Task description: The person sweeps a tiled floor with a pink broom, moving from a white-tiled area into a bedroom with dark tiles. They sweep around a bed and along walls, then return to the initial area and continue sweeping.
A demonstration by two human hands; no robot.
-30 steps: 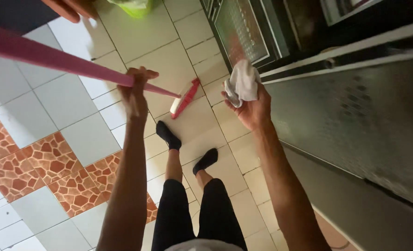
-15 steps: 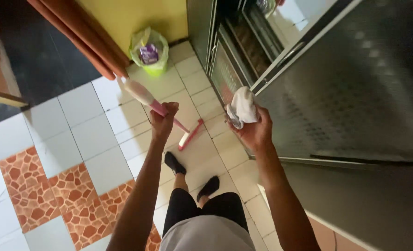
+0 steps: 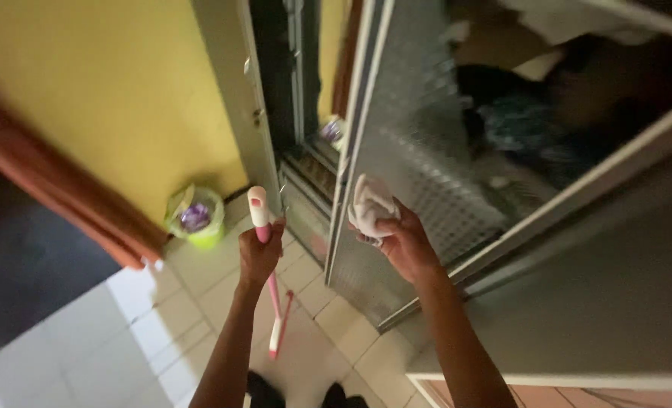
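1. Gripping the mop (image 3: 266, 261) near the top of its pink handle, the left hand (image 3: 259, 253) is wrapped tight around the shaft; the handle stands nearly upright, its white tip showing above the fist.
2. The mop head rests on the tiled floor (image 3: 154, 332), just in front of the person's feet and near the foot of the glass door (image 3: 396, 151).
3. The right hand (image 3: 400, 242) is clenched on a crumpled white cloth (image 3: 370, 208), held up level with the lower half of the textured glass pane, close to its metal frame; whether cloth and glass touch I cannot tell.
4. Judging from this, the work in hand is cleaning at the door: the mop looks parked in the left hand while the cloth is brought to the glass.
5. A wipe of the pane would call for pressing the cloth flat on the glass and moving it along the frame, with the left hand steadying the mop so it does not tip toward the door.
6. Beside the yellow wall (image 3: 101, 91), at the floor's far edge, sits a small green bin (image 3: 196, 219) lined with a bag, well apart from both hands.
7. Behind the glass, dark shapes show only dimly; they are too blurred to name.
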